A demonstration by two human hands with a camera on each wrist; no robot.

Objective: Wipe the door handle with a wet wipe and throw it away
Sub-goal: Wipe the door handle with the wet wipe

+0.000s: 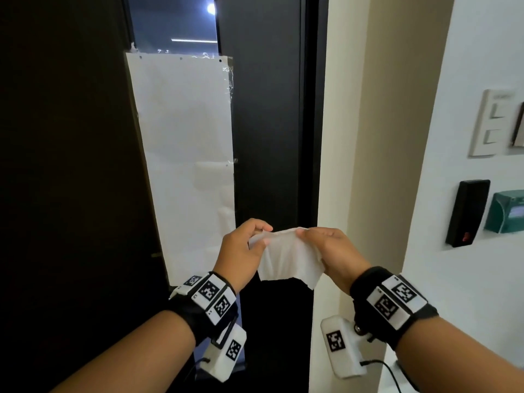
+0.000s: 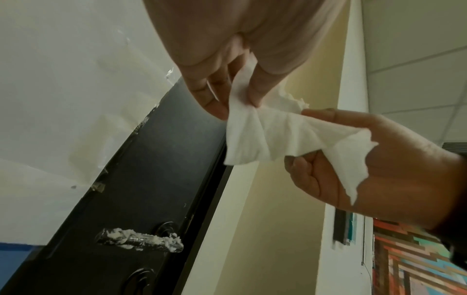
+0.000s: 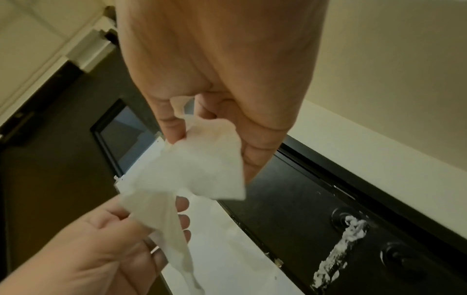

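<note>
Wet wipe stretched between both hands, door handle below, not yet wiped.

The left hand (image 1: 241,248) and right hand (image 1: 330,248) each pinch an upper corner of the wet wipe (image 1: 289,258). The door handle (image 2: 141,240), smeared white, lies level on the dark door (image 2: 156,169), its free end away from the latch edge; which hand is nearer is unclear.

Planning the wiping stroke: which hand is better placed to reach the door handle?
Probably left: the left hand is in front of the dark door, the right hand before the jamb. Both pinch the wet wipe; the door handle is smeared white.
</note>
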